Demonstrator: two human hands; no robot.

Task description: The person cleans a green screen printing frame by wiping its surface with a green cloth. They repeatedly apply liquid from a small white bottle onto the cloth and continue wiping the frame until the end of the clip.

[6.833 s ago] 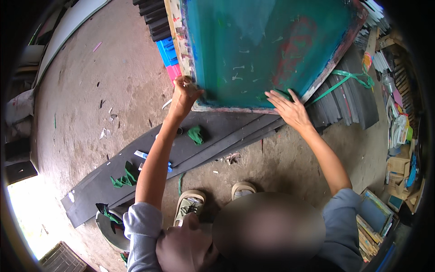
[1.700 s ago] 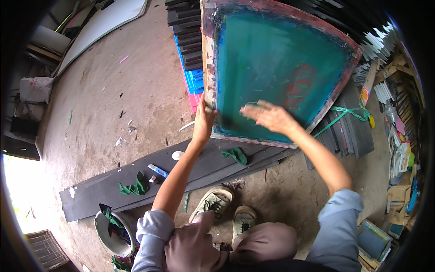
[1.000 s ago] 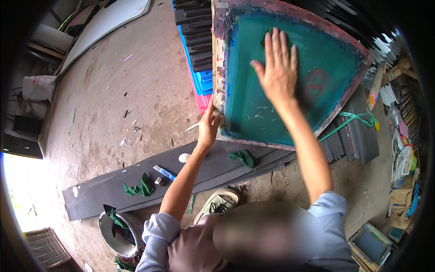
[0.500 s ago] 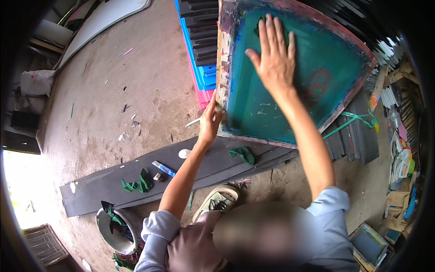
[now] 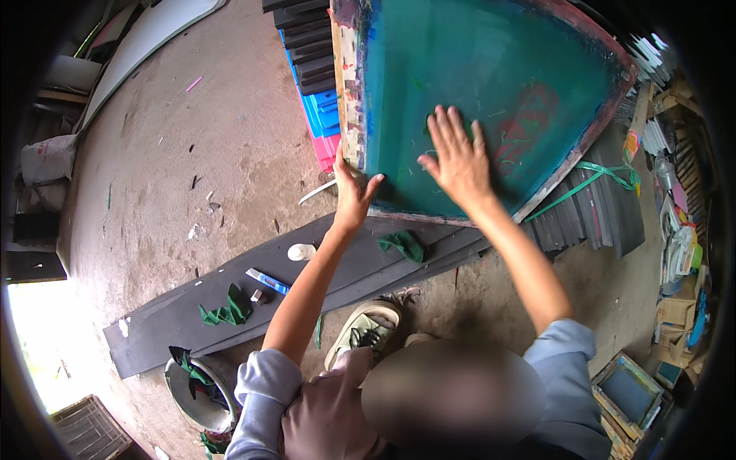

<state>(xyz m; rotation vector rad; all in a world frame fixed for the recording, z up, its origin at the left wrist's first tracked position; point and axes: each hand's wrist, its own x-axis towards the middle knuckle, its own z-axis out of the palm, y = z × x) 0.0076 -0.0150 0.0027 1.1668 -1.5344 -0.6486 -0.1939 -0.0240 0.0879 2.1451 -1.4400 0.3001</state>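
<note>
A screen-printing frame with green mesh and paint-stained wooden edges tilts before me. At its lower left corner my left hand grips the edge, thumb over the front and fingers along the side. My right hand lies flat on the mesh with fingers spread. A bit of dark green shows by its fingertips, perhaps a cloth, mostly hidden under the palm. Reddish smears and small pale green specks mark the mesh around this hand.
Dark flat boards lie below the frame, bearing green rags, a blue utility knife and a white bottle. A bucket with rags stands lower left. Black, blue and pink sheets are stacked behind the frame. Clutter lines the right.
My right hand has slid down the mesh from near the top to its lower middle. My left hand keeps its hold on the frame's edge. The whole view has shifted slightly.
</note>
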